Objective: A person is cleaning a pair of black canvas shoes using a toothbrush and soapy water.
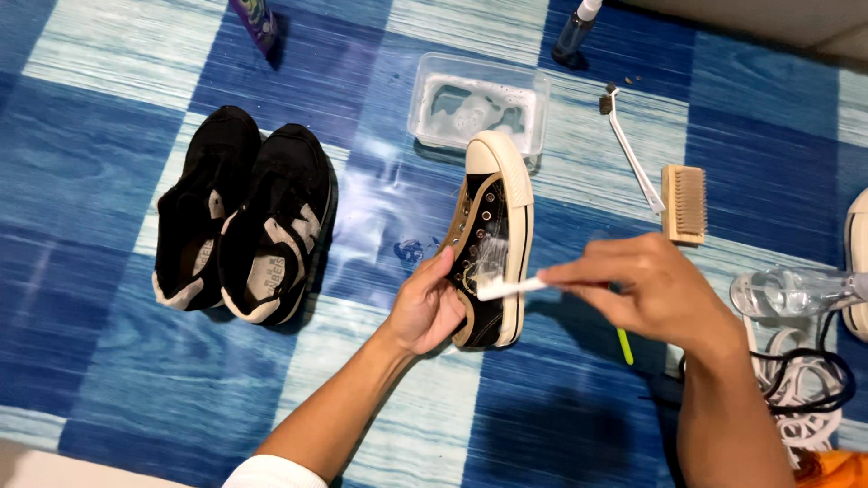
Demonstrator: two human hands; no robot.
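Note:
A black canvas sneaker with a cream rubber toe and sole lies on the blue checked mat, toe pointing away. My left hand grips its heel end from the left side. My right hand holds a small white-handled brush, whose head rests on the sneaker's foamy side. White suds streak the canvas near the eyelets.
A pair of black shoes lies to the left. A clear tub of soapy water stands behind the sneaker. A long white brush, a wooden brush, a spray bottle, a clear bottle and laces lie right.

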